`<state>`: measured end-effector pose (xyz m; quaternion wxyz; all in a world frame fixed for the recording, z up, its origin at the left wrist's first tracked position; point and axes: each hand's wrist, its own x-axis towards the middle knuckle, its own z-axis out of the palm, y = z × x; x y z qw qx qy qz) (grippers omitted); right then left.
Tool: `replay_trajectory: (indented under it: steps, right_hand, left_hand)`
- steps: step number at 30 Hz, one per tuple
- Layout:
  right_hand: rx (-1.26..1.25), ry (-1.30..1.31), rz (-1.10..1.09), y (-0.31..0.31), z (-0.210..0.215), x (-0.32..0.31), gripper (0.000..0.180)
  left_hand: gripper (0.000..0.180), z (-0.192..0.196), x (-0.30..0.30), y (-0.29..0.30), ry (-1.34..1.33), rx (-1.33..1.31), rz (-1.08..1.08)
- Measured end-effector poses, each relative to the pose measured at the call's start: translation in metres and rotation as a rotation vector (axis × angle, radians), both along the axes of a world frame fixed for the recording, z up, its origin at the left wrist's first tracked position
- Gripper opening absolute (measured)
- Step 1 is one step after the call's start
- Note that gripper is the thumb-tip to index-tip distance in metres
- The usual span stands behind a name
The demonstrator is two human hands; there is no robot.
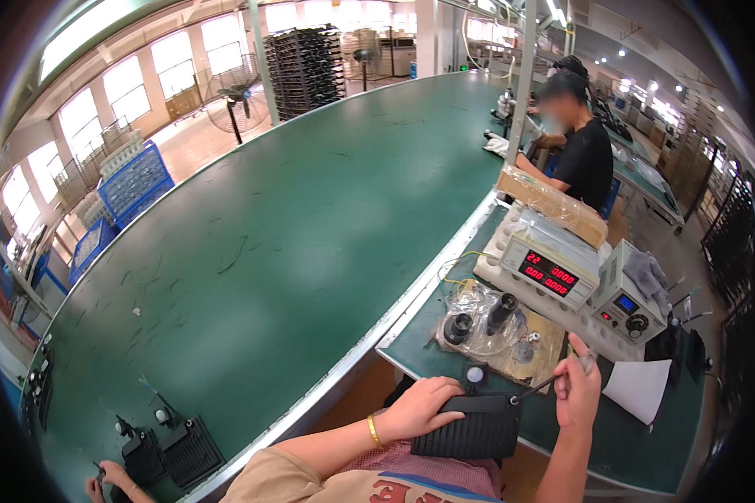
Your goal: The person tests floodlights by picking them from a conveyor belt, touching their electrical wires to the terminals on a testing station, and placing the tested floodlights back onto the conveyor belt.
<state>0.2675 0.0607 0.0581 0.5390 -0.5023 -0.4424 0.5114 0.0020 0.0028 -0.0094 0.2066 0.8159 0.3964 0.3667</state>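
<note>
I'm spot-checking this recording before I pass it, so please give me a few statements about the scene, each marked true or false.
1. The left hand is on the black ribbed fixture. True.
2. The gold bracelet is on the right wrist. False: it is on the left wrist.
3. The dark cable runs from the fixture toward the right hand. True.
4. The instrument with red digits is switched off. False: its display is lit.
5. The white sheet lies left of both hands. False: it lies to their right.
</note>
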Motion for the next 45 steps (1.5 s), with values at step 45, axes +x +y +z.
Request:
replay_trajectory:
  steps: [45]
  right_hand:
    - [0.179,-0.268,-0.367,0.005,-0.119,0.057,0.023]
  left_hand:
    - [0.038,-0.039,-0.147,0.097,-0.422,-0.345,0.754]
